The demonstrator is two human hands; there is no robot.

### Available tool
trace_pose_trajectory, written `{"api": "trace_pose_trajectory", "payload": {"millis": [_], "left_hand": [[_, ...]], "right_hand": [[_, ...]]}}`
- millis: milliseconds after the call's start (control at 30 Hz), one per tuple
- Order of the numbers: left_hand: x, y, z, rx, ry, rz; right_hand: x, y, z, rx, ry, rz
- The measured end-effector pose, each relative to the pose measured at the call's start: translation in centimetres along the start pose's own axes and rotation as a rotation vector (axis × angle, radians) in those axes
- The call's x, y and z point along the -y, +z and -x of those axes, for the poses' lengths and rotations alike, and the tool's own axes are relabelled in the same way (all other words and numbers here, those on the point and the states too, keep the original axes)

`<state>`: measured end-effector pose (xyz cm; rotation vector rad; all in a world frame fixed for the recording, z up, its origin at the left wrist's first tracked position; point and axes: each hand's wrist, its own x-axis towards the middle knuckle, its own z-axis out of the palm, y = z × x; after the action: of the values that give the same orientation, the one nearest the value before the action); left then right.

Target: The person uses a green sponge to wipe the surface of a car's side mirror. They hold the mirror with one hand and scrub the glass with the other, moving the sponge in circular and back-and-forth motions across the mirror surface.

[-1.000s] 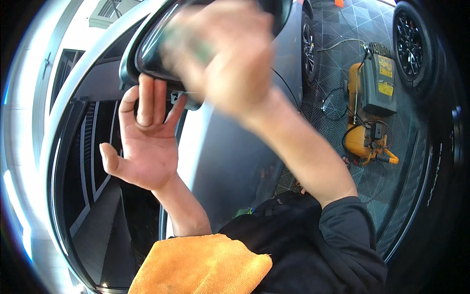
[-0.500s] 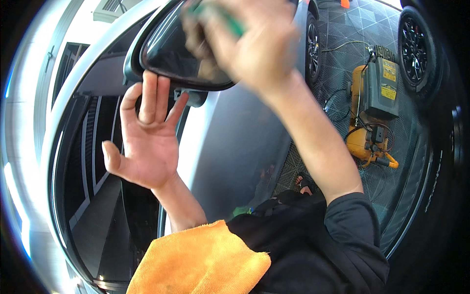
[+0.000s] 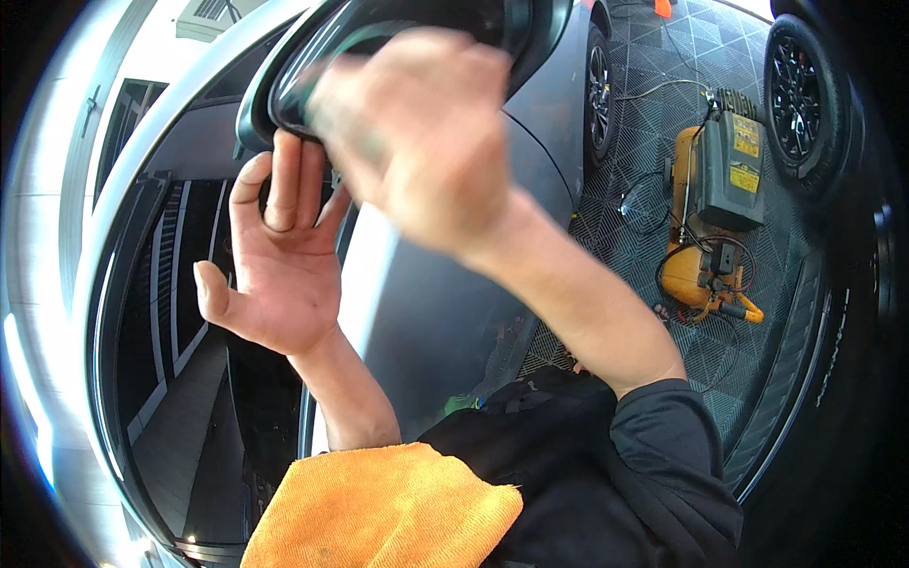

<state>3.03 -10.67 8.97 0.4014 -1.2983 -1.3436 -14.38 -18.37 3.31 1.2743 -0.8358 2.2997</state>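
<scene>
At the top, a car's side mirror (image 3: 417, 17) in a dark housing sits beside the grey door. My left hand (image 3: 284, 275) is palm up, thumb spread away, its longer fingertips against the lower edge of the mirror. In front of the mirror glass, my right hand (image 3: 426, 142) is smeared by motion, its fingers curled round a small green thing (image 3: 317, 114). The hand mostly hides it, so its exact kind does not show. An orange cloth (image 3: 388, 511) is draped over my left shoulder and upper arm.
The grey car door (image 3: 426, 312) slopes down beneath my arms, with dark side windows (image 3: 180, 312) at left. On the patterned floor (image 3: 663, 66) at right stands a yellow and grey air compressor (image 3: 729, 180) with hoses. Another vehicle's wheel (image 3: 795, 90) is beyond it.
My right hand has swept left and down across the mirror, uncovering the mirror's right part. My left hand has stayed at its lower edge. The view has shifted slightly.
</scene>
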Motion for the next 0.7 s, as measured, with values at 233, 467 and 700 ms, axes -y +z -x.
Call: {"api": "trace_pose_trajectory", "payload": {"millis": [233,467,700], "left_hand": [[0.0,0.1,0.0,0.009,0.004,-0.016],[0.1,0.3,0.1,-0.081,0.008,-0.103],[0.2,0.4,-0.1,-0.09,0.001,-0.15]], "right_hand": [[-2.8,0.1,0.1,0.078,0.293,-0.117],[-2.0,-1.0,-0.8,0.062,-0.007,-0.008],[0.6,-1.2,-0.2,0.146,-0.073,-0.04]]}}
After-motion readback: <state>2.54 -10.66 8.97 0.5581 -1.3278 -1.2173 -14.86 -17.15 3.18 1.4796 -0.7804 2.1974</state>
